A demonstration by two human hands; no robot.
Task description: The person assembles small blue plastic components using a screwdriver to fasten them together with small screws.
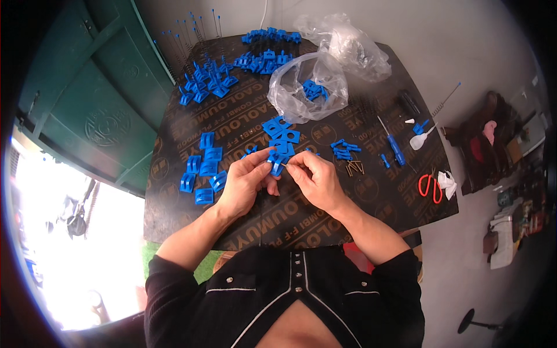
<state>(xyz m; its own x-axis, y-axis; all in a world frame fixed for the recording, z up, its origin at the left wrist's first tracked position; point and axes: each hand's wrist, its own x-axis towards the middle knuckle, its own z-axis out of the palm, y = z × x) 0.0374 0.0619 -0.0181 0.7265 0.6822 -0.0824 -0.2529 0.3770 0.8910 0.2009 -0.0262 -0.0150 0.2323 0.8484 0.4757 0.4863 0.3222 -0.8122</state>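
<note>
My left hand (246,181) is closed around a small blue plastic part (277,169), pinched between thumb and fingers. Right beside it my right hand (318,178) has its thumb and forefinger pressed together against the part's edge; whatever they hold is too small to make out. Just beyond the hands lie several flat blue plates with round holes (289,137). Left of my left hand several curved blue brackets (208,168) are spread out. Small blue pegs (346,150) and brass-coloured screws (355,168) lie in loose piles to the right of my right hand.
An open plastic bag (282,103) holds blue pieces; another clear bag (365,55) sits behind it. Blue assemblies with springs (204,80) stand far left. At right are a blue screwdriver (395,151), red-handled scissors (430,188) and crumpled white paper (447,184). The dark tabletop (383,214) ends near my body.
</note>
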